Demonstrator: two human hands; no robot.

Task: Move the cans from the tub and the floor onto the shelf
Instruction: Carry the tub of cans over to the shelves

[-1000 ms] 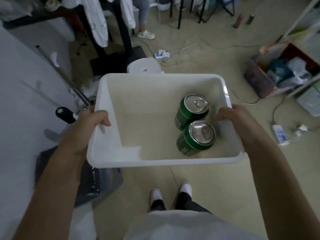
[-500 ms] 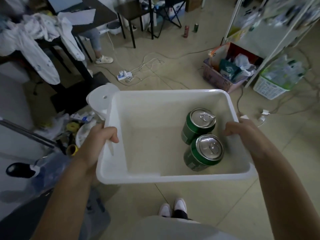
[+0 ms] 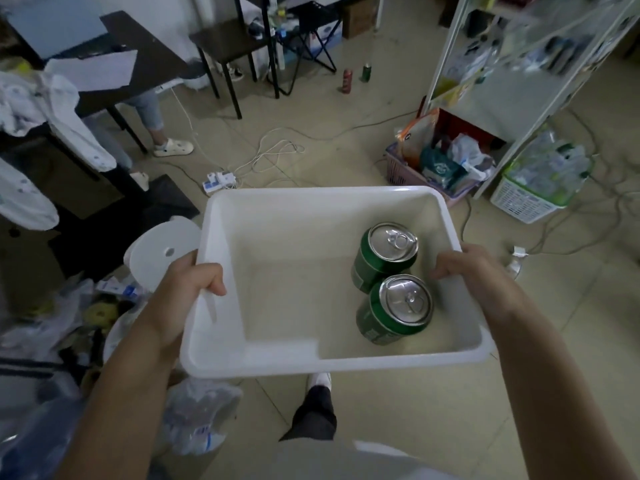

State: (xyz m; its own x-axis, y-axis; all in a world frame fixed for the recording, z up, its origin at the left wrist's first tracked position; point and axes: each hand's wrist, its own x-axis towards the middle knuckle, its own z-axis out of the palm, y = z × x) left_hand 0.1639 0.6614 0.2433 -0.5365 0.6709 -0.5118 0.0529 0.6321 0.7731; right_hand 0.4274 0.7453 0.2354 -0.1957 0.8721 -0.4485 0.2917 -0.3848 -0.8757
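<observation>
I carry a white plastic tub [image 3: 284, 355] in front of me at waist height. My left hand [image 3: 187, 292] grips its left rim and my right hand [image 3: 478, 275] grips its right rim. Two green cans stand upright inside, against the right wall: one further from me [image 3: 384, 256], one nearer [image 3: 394, 311], touching each other. Far across the floor stand a red can [image 3: 347, 79] and a green can [image 3: 366, 71]. A white metal shelf [image 3: 519, 74] rises at the upper right, its boards blurred.
A purple basket of bags [image 3: 433, 168] and a white basket [image 3: 526, 199] sit at the shelf's foot. Cables and a power strip [image 3: 221, 180] cross the floor. A white stool [image 3: 162, 251], plastic bags and clutter lie left. A person's legs [image 3: 152, 119] stand by dark tables.
My view has swung right and up while I walk with the tub: the shelf, the baskets and the two floor cans have come into sight. Both hands keep the same grip.
</observation>
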